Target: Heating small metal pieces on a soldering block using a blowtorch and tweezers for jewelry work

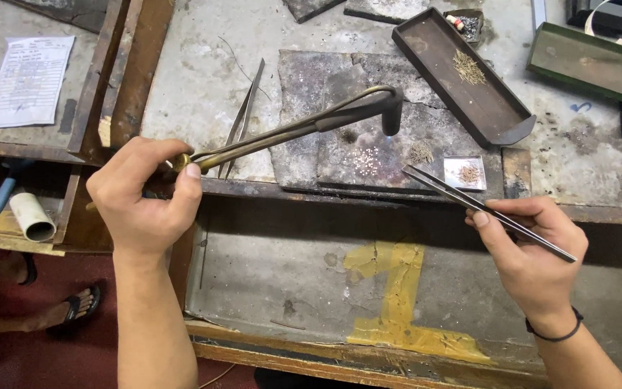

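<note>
My left hand [145,198] grips the brass handle of a long torch [304,124] whose bent nozzle points down over a dark scorched slab [368,122]. Tiny shiny bits [368,160] lie scattered on the slab under the nozzle. My right hand [530,248] holds a pair of long steel tweezers [469,205], their tips hovering at the slab's right edge near a small clump of wire bits [420,153]. A small square metal dish [466,173] with fine pieces sits just beyond the tweezer tips.
Another pair of tweezers [245,115] lies on the bench left of the slab. A long dark tray [498,108] with a pile of thin bits stands at the back right. A paper sheet [30,79] lies far left. A sandalled foot [73,306] shows below.
</note>
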